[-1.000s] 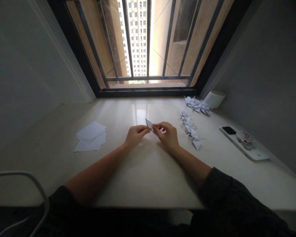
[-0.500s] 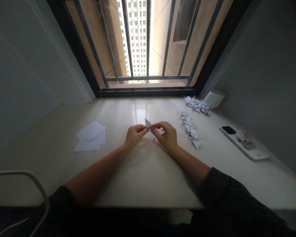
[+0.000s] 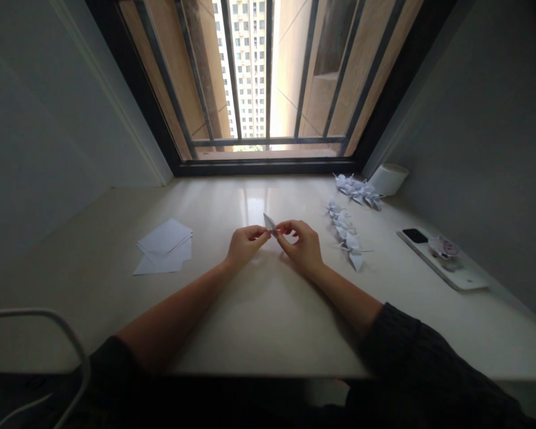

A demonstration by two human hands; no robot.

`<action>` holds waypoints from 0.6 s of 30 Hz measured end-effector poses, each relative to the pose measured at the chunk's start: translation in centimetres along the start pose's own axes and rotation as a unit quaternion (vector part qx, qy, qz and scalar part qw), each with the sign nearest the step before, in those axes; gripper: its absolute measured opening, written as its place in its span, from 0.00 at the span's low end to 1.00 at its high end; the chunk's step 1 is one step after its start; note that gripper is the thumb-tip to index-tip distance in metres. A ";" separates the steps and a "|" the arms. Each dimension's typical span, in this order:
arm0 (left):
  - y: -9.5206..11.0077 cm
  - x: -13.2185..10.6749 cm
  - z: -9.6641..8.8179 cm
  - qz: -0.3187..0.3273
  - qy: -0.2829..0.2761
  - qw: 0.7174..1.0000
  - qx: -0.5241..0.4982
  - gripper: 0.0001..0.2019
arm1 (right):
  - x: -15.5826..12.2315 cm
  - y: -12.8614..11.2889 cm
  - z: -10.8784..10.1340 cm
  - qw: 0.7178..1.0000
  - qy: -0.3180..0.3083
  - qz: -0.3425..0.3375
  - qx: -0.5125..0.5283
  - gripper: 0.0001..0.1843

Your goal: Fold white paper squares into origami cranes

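- Head view, nearest first: noted a pale cable (image 3: 75, 344) arching across the lower left corner, close to the dark left sleeve (image 3: 114, 360).
- Logged opposite: dark right sleeve (image 3: 411, 339), likewise ending partway along the arm.
- Found bare forearms (image 3: 174, 310) stretched over a glossy white tabletop (image 3: 268, 322), converging toward the middle.
- At right, near the grey wall (image 3: 495, 119): white phone (image 3: 464, 280) lying back up, with dark camera block (image 3: 415, 235) and round grip (image 3: 444, 247) on its back.
- At left: white paper sheets (image 3: 165, 241), flat, loosely overlapping, well apart from both hands.
- At centre: left hand (image 3: 243, 244), thumb and forefinger pressed together on folded paper (image 3: 268, 222), hardly any gap at the tips.
- From the other side: right hand (image 3: 305, 244), thumb and forefinger likewise pinching the same piece, other fingers curled.
- Located folded paper between both hands, narrow, pointed end tilted toward the window, lower part covered by fingertips. Cannot tell exact folds at this size.
- Right of the right hand: row of paper birds (image 3: 351, 241), slanting away.
- Beyond: tighter cluster of paper birds (image 3: 360, 190) beside a tilted white roll (image 3: 390, 180). Cannot tell contact from overlap.
- Farthest: black window frame (image 3: 268, 168), dark bars (image 3: 268, 77), pale high-rise (image 3: 245, 65) outside.
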State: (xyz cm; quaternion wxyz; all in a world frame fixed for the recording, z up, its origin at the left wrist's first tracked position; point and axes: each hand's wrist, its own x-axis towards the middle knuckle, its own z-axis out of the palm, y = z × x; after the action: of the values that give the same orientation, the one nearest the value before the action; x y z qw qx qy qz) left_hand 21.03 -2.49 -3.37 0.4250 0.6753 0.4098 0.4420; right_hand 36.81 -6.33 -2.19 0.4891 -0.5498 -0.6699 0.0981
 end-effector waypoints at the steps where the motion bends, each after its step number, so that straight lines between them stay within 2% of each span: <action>1: 0.0 0.0 0.0 0.001 0.005 1.000 0.007 0.14 | 0.0 0.0 0.0 1.000 -0.002 -0.002 0.001 0.06; 11: 0.2 0.0 0.0 0.008 -0.020 1.000 0.001 0.15 | 0.1 0.1 0.1 1.000 0.002 0.022 -0.012 0.05; 18: 0.3 0.0 0.0 0.015 0.000 1.000 0.020 0.14 | 0.1 0.6 0.1 1.000 -0.002 0.017 -0.008 0.07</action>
State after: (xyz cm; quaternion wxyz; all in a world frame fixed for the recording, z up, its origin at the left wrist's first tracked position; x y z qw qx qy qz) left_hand 21.04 -2.56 -3.07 0.4051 0.6899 0.4084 0.4396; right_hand 37.14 -6.01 -2.55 0.4817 -0.5654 -0.6618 0.1019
